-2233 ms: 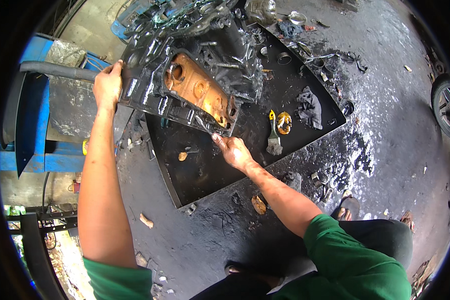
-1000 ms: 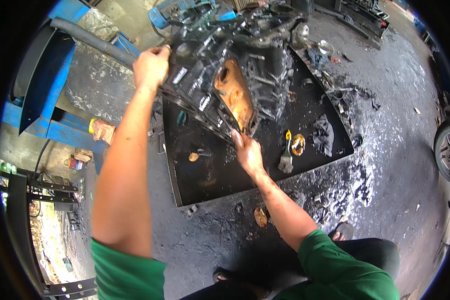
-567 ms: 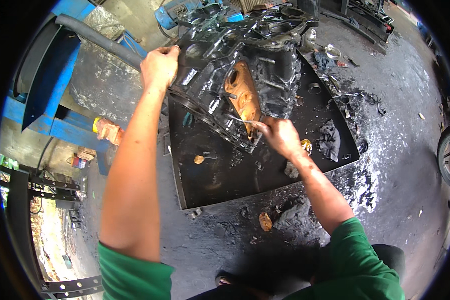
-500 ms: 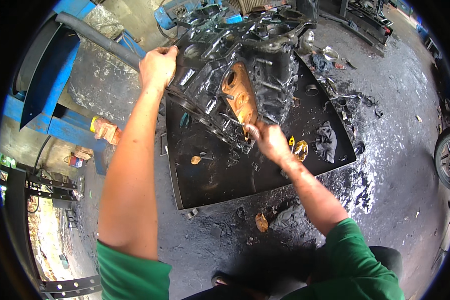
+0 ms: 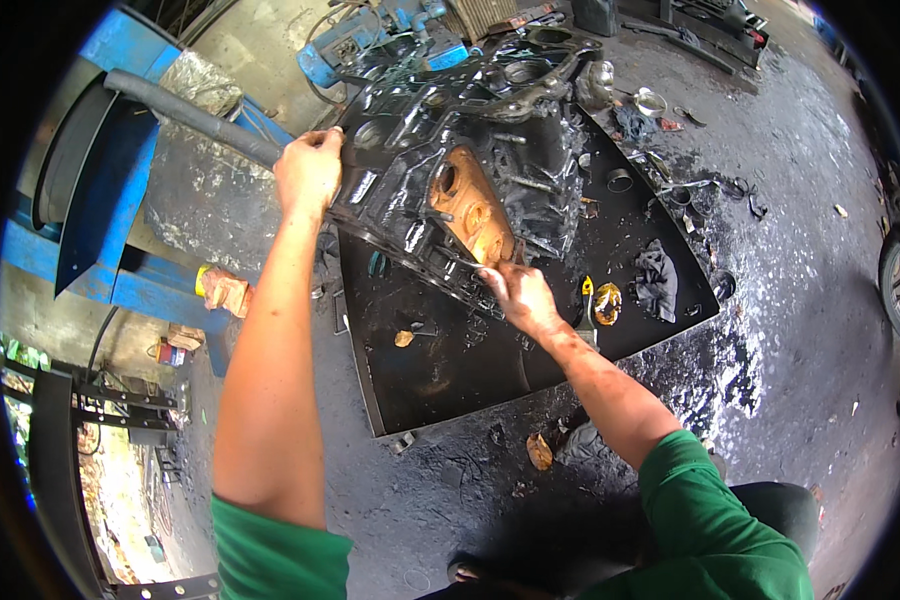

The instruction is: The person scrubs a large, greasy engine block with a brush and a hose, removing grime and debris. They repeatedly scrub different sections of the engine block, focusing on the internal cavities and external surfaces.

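A large black, oily engine block [image 5: 395, 190] stands tilted over a dark metal tray. On its near side is a long copper-brown area [image 5: 470, 212] with a dark round hole near its upper end. My left hand [image 5: 308, 178] grips the block's upper left edge, fingers hooked over the rim. At the lower end of the brown area, my right hand [image 5: 522, 298] is closed, its thumb toward the block. Whatever lies in those fingers is hidden.
The tray [image 5: 440, 395] holds a dark rag [image 5: 656, 282], a yellow-handled brush [image 5: 587, 305] and a dry leaf [image 5: 403, 339]. Loose metal parts [image 5: 685, 192] lie right of it on the oily floor. A blue steel frame [image 5: 110, 245] stands left; a car wheel [image 5: 898, 290] is far right.
The view has shifted a little. My right hand sits slightly further left at the brown area's lower end. My left hand keeps its hold on the block's edge.
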A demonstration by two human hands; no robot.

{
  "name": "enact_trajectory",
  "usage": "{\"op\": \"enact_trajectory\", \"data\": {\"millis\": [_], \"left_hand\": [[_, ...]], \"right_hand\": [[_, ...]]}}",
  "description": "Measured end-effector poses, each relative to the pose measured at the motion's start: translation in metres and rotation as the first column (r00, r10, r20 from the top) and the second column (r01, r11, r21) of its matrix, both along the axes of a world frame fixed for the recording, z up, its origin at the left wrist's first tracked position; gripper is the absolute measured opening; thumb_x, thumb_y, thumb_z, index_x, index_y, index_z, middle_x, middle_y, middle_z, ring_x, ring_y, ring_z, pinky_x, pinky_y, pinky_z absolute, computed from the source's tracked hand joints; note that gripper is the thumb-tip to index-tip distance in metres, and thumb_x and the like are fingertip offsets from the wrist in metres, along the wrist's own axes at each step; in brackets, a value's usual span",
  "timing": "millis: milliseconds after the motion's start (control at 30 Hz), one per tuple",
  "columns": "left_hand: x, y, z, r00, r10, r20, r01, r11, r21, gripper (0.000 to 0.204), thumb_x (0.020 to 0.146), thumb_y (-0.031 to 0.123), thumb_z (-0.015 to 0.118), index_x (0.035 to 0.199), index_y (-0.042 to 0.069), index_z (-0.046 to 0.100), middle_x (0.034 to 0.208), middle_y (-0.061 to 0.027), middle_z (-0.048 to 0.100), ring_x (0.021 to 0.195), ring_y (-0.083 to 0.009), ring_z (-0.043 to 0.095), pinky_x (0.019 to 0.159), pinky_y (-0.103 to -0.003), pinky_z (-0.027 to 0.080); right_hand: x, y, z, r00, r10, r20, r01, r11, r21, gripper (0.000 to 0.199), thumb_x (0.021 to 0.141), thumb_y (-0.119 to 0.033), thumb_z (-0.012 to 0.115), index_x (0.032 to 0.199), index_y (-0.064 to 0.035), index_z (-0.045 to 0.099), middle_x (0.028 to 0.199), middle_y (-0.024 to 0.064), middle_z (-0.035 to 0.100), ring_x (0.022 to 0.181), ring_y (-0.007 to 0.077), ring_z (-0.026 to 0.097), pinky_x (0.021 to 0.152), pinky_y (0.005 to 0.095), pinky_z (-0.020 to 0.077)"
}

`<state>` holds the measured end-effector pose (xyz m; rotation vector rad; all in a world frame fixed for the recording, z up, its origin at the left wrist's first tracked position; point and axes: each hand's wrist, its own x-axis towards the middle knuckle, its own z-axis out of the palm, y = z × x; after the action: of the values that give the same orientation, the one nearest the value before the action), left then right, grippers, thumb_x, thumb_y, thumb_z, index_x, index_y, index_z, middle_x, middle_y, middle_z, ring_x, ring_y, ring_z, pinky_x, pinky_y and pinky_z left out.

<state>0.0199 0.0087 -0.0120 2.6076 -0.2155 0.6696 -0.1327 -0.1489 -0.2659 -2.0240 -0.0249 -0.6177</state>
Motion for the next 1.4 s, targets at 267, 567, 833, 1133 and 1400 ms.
{"op": "enact_trajectory", "data": {"millis": [267, 567, 833, 1133, 1400], "left_hand": [[-0.003, 0.000, 0.000, 0.999, -0.013, 0.030, 0.013, 1.000, 0.001, 0.045, 0.086, 0.045, 0.063, 0.105, 0.005, 0.073, 0.102, -0.0217, 0.071, 0.103, -0.0365, 0.067, 0.092, -0.040, 0.049], [-0.003, 0.000, 0.001, 0.999, -0.036, 0.023, 0.035, 0.999, 0.039, 0.048, 0.087, 0.046, 0.061, 0.109, 0.004, 0.072, 0.105, -0.0236, 0.070, 0.106, -0.0384, 0.065, 0.094, -0.041, 0.048], [-0.003, 0.001, 0.001, 1.000, -0.024, 0.008, 0.024, 1.000, 0.020, 0.050, 0.088, 0.047, 0.060, 0.109, 0.004, 0.072, 0.104, -0.0246, 0.070, 0.106, -0.0379, 0.065, 0.094, -0.041, 0.047], [-0.001, -0.001, 0.000, 1.000, -0.025, -0.014, 0.026, 0.999, 0.031, 0.047, 0.087, 0.048, 0.059, 0.109, 0.008, 0.073, 0.104, -0.0209, 0.071, 0.104, -0.0361, 0.067, 0.093, -0.041, 0.049], [-0.011, -0.005, 0.000, 0.998, 0.011, -0.063, -0.011, 1.000, 0.004, 0.043, 0.085, 0.041, 0.055, 0.099, 0.005, 0.074, 0.100, -0.0214, 0.070, 0.099, -0.0367, 0.067, 0.090, -0.046, 0.052]], "right_hand": [[-0.028, 0.041, 0.027, 0.974, 0.155, -0.167, -0.053, 0.865, 0.498, 0.046, 0.101, -0.043, 0.052, 0.079, -0.0028, 0.056, 0.058, 0.0088, 0.049, 0.051, 0.0192, 0.052, 0.048, 0.0359, 0.0411], [-0.049, 0.140, 0.096, 0.926, 0.376, 0.007, 0.148, -0.380, 0.913, 0.052, 0.092, -0.062, 0.055, 0.073, -0.0150, 0.043, 0.057, -0.0040, 0.034, 0.043, 0.0090, 0.030, 0.039, 0.0249, 0.0215], [-0.027, 0.169, 0.096, 0.993, 0.017, -0.119, 0.120, -0.132, 0.984, 0.055, 0.097, -0.060, 0.047, 0.072, -0.0112, 0.046, 0.057, -0.0020, 0.037, 0.045, 0.0092, 0.037, 0.040, 0.0248, 0.0281], [-0.012, 0.165, 0.069, 0.996, 0.060, -0.065, 0.060, 0.080, 0.995, 0.053, 0.100, -0.056, 0.045, 0.072, -0.0105, 0.046, 0.058, -0.0011, 0.040, 0.046, 0.0095, 0.041, 0.042, 0.0271, 0.0368], [-0.054, 0.111, 0.028, 0.898, 0.409, -0.161, 0.112, 0.142, 0.984, 0.044, 0.093, -0.056, 0.060, 0.081, -0.0161, 0.046, 0.061, -0.0062, 0.034, 0.047, 0.0068, 0.037, 0.040, 0.0226, 0.0304]]}}
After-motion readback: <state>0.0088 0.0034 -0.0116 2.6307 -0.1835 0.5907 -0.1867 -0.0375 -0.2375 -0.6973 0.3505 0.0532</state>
